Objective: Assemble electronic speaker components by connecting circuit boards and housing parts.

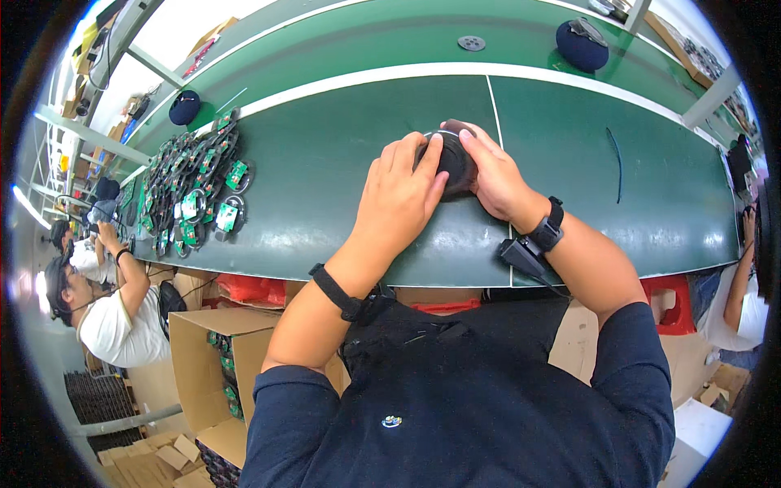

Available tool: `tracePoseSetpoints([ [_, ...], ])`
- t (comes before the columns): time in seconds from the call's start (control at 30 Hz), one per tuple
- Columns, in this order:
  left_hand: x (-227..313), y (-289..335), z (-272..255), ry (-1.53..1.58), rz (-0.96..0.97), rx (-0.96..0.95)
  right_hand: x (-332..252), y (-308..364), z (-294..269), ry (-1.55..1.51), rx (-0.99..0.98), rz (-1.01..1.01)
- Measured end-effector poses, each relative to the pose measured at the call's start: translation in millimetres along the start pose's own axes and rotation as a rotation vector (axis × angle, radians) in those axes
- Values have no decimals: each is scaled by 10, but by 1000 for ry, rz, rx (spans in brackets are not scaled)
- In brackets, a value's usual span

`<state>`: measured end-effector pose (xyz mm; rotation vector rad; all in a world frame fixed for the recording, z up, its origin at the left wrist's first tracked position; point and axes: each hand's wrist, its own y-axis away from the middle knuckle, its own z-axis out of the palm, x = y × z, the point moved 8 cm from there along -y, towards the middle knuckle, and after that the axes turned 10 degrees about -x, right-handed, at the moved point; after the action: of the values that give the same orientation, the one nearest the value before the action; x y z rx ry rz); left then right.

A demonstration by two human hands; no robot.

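Note:
Between my two hands is a round black housing (pixel 457 165), held just over the green bench top. My left hand (pixel 397 189) lies on its left side, thumb and fingers closed against the rim and top face. From the right, my right hand (pixel 503 176) wraps round the same housing, with its thumb across the upper edge. My fingers cover part of the housing, and its underside is hidden. To the left of my hands lies a heap of round black parts (pixel 195 191) with green circuit boards and loose wires.
A dark blue rounded unit (pixel 582 47) and a grey disc (pixel 471 43) sit on the far belt. Another dark rounded unit (pixel 185 107) stands at the left. A thin dark cable (pixel 615 165) lies at right. Below the bench edge is an open cardboard box (pixel 195 358). Co-workers sit at both sides.

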<state>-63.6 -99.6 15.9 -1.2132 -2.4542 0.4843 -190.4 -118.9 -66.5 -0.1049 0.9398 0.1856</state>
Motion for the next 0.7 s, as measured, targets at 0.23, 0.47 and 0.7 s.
tracePoseSetpoints([
  [0.23, -192, -68, 176, 321, -88, -78, 94, -7, -53, 139, 15, -28],
  [0.47, -197, -185, 137, 309, -13, -161, -133, -86, -229, 269, 116, -159],
  [0.7, -281, -623, 22, 283, 156, 138, -1347, 52, -1064, 1005, 598, -750],
])
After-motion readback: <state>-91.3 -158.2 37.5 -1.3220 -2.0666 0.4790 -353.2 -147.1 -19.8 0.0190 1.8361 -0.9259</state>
